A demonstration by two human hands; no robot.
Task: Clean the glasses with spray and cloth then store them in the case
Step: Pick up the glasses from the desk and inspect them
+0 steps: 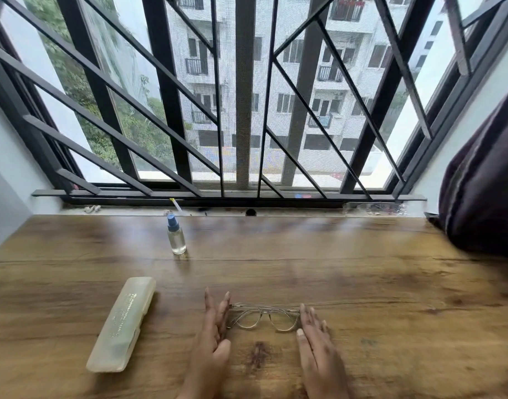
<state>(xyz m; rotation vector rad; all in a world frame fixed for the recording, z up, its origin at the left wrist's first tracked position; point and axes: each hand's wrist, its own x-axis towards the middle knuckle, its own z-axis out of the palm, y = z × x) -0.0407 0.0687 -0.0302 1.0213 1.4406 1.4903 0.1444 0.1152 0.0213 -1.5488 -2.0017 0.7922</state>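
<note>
Both hands (pixel 264 335) flanking glasses (pixel 262 316) — fingers spread

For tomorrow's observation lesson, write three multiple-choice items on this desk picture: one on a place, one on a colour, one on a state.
1. Where is the case relative to the glasses?
A. to their left
B. to their right
C. on top of them

2. What colour is the bottle top?
A. red
B. blue
C. black

3. How is the case?
A. open
B. closed
C. standing upright

Answers:
1 A, it lies left of the left hand.
2 B, the sprayer is blue.
3 B, its lid is shut and it lies flat on the table.
</note>
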